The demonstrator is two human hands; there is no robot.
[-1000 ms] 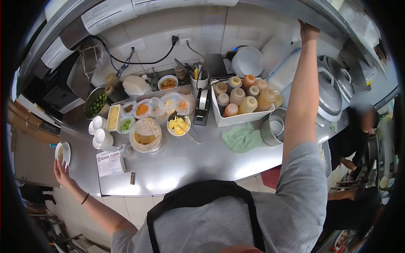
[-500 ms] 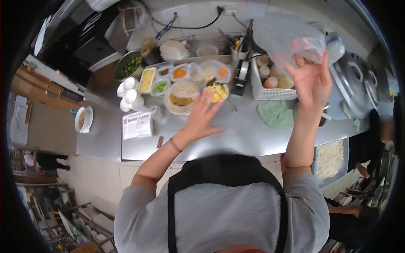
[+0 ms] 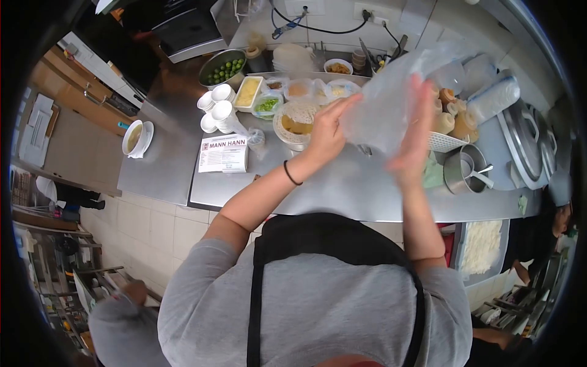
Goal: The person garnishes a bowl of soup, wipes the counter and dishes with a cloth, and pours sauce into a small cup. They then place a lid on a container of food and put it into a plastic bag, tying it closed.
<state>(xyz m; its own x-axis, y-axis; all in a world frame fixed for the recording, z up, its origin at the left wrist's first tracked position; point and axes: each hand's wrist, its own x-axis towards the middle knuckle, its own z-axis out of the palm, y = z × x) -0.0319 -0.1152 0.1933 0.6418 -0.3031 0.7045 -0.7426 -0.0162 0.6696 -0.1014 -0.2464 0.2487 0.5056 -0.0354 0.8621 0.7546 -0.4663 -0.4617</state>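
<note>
A clear plastic bag is held up over the counter, spread between my two hands. My left hand pinches the bag's left edge between thumb and fingers. At the bag's right side is my right hand, blurred, its fingers stretched upward flat against the plastic. Below and left of the bag, a round container with a perforated light lid stands on the steel counter. Bags of chopped green vegetable and a tub of yellow food lie behind it.
Stacked white cups and a printed box stand left. A pot of green fruit is behind. On the right are a basket of bottles, a metal pot and large lids. Other people are at both sides.
My left hand has risen from over the food containers to grip the bag. The bag and my right hand have come lower and toward the left. The head view has shifted.
</note>
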